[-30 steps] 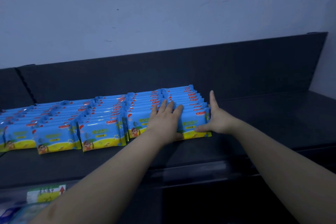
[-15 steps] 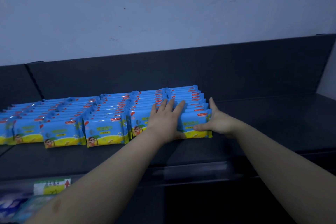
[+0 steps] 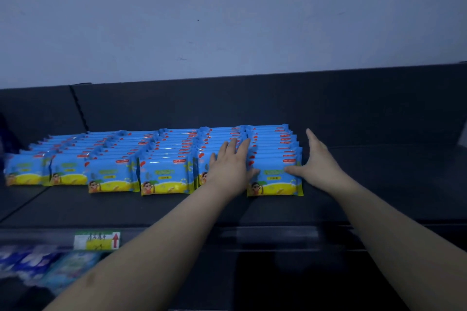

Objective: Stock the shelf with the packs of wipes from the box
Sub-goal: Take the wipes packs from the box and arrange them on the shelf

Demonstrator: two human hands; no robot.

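We see both forearms enter from the lower edge and reach forward and up over the front of the shelf (image 3: 379, 184). Below its front lip, at lower left, a green and yellow price label (image 3: 97, 240) with a red arrow sits on the rail, and blurred blue packages (image 3: 50, 267) lie on the level beneath.

Left grip (image 3: 228, 166): palm down, fingers straight and close together. It rests on the top edges of the packs in the second row from the right. The thumb touches the front face of the rightmost row. The grip is open and clasps nothing.

Right grip (image 3: 318, 164): fingers straight, pointing away from us along the right flank of the rightmost row. The thumb is spread to the left and presses the front face of the foremost pack. This grip is also open, flat against the row, with no finger curled round a pack.

The packs of wipes (image 3: 274, 179) stand upright on the dark shelf in rows side by side, front to back, filling its left and middle part. The right part of the shelf is bare dark surface.

Behind the rows we see a dark back panel (image 3: 252, 101), and above it a pale, plain wall (image 3: 227, 20)
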